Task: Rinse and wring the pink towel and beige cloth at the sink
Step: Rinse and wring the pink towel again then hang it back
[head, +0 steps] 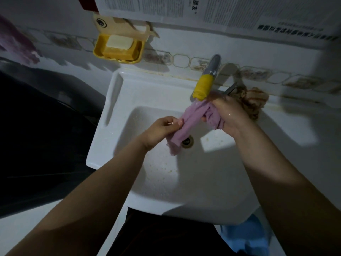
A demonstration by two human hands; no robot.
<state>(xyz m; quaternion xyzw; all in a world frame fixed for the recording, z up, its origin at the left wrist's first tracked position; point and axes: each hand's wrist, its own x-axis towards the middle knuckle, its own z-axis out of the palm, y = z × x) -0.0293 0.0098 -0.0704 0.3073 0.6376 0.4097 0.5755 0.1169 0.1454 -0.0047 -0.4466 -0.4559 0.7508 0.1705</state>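
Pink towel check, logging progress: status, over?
Left hand and right hand both grip pink towel under the tap. Beige cloth waits on sink ledge. Nothing blocking.

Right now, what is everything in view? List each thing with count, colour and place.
pink towel: one, pink, stretched between both hands under the tap
beige cloth: one, beige, bunched on the sink's back right ledge
sink: one, white, centre
tap: one, grey with yellow sleeve, above the basin
soap dish: one, yellow, on the wall, holding soap
printed paper: white, on the wall above
blue item: one, below the sink, right
left hand: pinches the towel's lower part
right hand: grips the towel's upper part
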